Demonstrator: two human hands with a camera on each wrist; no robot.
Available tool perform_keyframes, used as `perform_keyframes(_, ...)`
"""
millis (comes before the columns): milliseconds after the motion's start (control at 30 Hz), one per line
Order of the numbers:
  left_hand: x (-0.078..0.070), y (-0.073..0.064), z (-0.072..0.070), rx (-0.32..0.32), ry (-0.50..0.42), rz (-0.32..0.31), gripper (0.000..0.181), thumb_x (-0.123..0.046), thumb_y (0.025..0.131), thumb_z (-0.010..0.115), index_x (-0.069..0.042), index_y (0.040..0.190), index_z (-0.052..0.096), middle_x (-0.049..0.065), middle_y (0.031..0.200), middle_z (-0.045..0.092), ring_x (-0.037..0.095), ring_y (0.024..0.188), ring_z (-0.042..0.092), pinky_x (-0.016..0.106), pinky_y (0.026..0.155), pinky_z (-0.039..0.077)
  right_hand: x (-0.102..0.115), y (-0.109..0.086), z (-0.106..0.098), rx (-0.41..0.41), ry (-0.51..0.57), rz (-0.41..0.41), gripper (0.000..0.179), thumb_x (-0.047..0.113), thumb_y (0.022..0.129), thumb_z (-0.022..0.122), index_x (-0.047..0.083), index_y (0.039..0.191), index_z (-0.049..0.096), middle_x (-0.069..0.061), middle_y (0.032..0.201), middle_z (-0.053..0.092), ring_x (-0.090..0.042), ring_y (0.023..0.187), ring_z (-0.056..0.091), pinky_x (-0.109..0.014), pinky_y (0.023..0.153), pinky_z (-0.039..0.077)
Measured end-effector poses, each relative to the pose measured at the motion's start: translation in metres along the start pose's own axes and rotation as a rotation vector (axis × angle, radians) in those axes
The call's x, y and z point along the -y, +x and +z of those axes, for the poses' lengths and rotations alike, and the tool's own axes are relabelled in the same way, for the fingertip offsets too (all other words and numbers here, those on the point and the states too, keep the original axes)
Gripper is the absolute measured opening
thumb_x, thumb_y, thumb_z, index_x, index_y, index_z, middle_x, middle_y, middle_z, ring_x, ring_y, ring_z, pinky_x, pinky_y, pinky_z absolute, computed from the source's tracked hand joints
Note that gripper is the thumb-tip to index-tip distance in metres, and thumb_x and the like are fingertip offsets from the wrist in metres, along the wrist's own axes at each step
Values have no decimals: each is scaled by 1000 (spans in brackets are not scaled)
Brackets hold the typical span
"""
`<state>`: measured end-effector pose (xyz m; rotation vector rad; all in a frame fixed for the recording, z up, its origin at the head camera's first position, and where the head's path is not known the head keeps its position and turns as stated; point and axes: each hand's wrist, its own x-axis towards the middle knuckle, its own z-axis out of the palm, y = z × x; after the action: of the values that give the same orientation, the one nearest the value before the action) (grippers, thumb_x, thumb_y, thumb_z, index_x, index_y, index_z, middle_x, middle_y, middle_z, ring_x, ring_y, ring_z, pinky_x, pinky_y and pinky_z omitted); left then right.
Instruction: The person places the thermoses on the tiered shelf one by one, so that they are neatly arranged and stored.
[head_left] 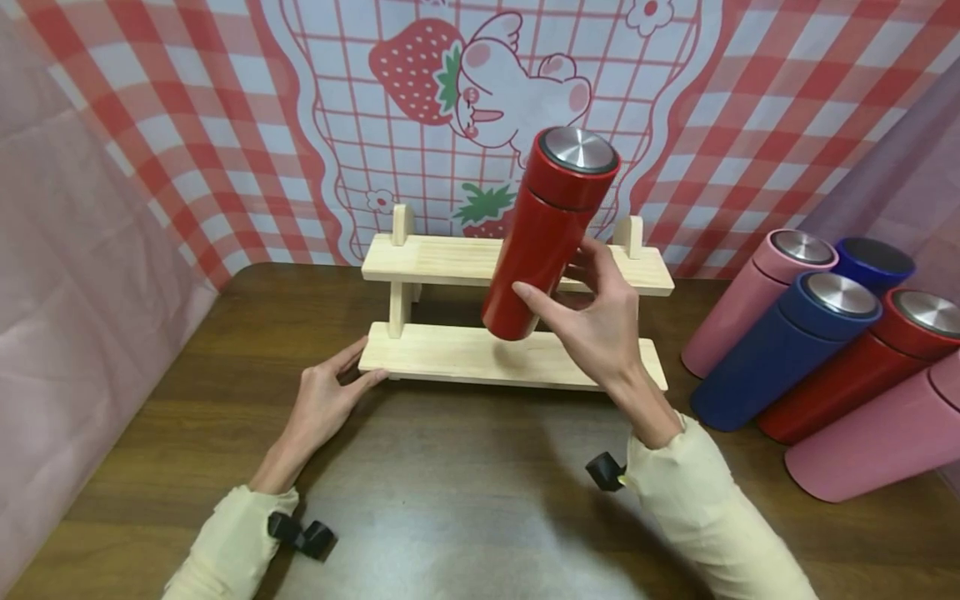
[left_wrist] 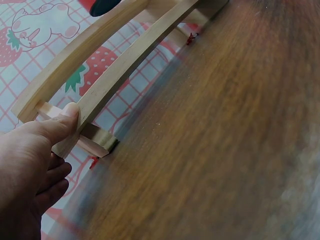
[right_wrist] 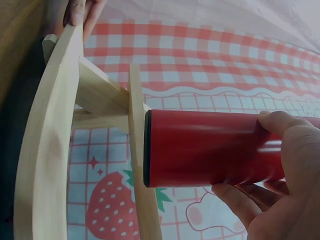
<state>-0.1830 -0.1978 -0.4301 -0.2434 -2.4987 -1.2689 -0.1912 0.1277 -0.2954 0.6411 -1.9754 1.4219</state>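
Note:
My right hand (head_left: 600, 321) grips a red thermos (head_left: 551, 225) with a brushed steel lid, thumb on one side and fingers round the other. Tilted, the thermos hangs in front of a two-tier wooden rack (head_left: 510, 356); its black-rimmed base (right_wrist: 148, 150) is near the upper board (right_wrist: 142, 210) in the right wrist view. At the rack's left end, my left hand (head_left: 324, 408) pinches the lower board. The left wrist view shows that thumb (left_wrist: 70, 111) on the board's edge, with the other fingers (left_wrist: 55, 185) curled below.
On the right of the brown table (head_left: 450, 500) stand several more thermoses: a pink one (head_left: 738, 308), a dark blue one (head_left: 780, 358), a red one (head_left: 840, 379), a larger pink one (head_left: 877, 429) and a blue-lidded one (head_left: 873, 260). A strawberry-print cloth (head_left: 360, 142) hangs behind the rack.

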Motion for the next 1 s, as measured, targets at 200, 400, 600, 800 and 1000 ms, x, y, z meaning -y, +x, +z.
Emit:
perform_keyframes(200,0,0,0,5,0,-7,62,-22,90,84,1,142,60,20,132,65,32,121,64,49,99,53,3,7,6,25,-3,-23,64,1,82,87,-5,138,56,-13,118,71,-22,101,70,-29,74,62)
perform_keyframes(400,-1,0,0,1,3,-6,62,-21,89,85,1,142,61,20,132,65,32,121,64,49,98,53,6,13,15,41,1,-14,66,5,84,87,-3,140,55,-11,122,70,-20,104,70,-37,76,63)
perform_keyframes(600,-1,-1,-1,6,12,-16,63,-22,89,85,2,142,61,20,132,65,33,120,64,51,98,53,7,19,25,28,50,-11,65,4,83,87,-3,139,55,-12,120,70,-21,103,70,-41,76,63)
perform_keyframes(800,0,-1,-2,7,10,-19,62,-23,91,84,2,142,60,20,132,65,34,122,63,52,99,53,8,24,32,27,61,-4,63,6,83,88,-3,137,56,-12,117,70,-20,102,69,-41,77,63)
perform_keyframes(1000,-1,0,-1,12,6,-22,62,-23,91,83,2,143,60,21,132,64,33,122,63,52,99,52,7,30,37,38,56,-17,64,8,85,87,-3,139,55,-12,119,69,-20,104,68,-40,78,63)
